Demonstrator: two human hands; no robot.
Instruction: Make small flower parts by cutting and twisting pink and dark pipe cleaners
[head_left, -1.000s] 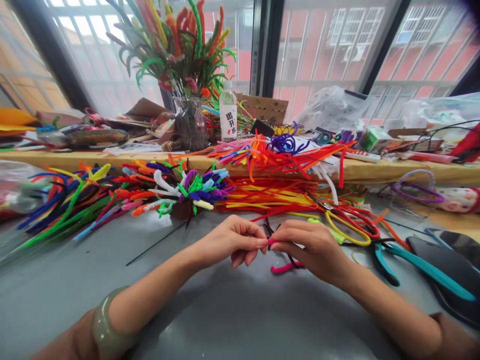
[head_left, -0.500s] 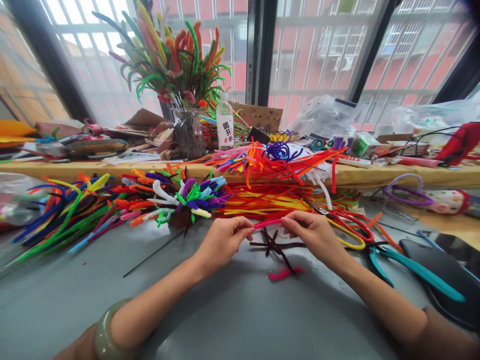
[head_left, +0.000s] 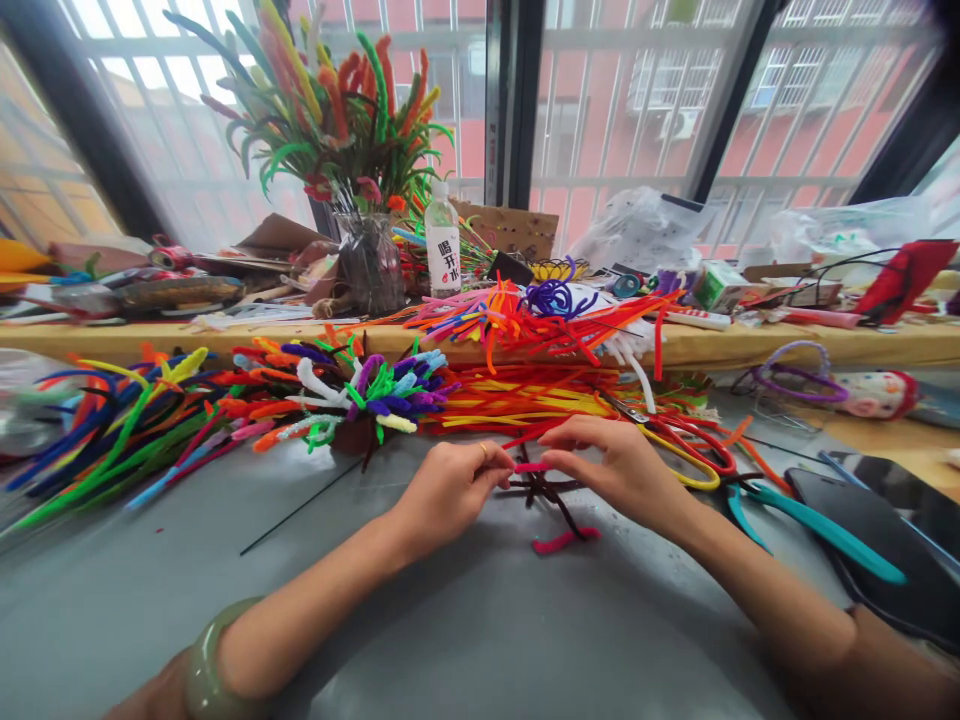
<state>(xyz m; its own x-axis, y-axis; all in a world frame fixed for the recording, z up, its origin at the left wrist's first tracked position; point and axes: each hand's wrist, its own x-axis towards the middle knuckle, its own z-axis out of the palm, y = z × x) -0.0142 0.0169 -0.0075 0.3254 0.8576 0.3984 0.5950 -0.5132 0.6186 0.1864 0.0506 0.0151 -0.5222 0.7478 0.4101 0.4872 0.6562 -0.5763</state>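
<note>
My left hand and my right hand meet over the grey table, both pinched on a short pink pipe cleaner held between their fingertips. Just below it lie dark brown pipe cleaners crossed in a bundle, and another pink piece rests on the table in front of my right hand. A ring shows on my left hand and a pale green bangle sits on my left forearm.
Heaps of coloured pipe cleaners spread across the table's far side. Teal-handled pliers and a dark phone lie at right. On the sill stand a vase of pipe-cleaner flowers and a water bottle.
My hands spread the pink pipe cleaner out half a second ago; now they are closer together again with only a short pink length showing between them, slightly lower.
</note>
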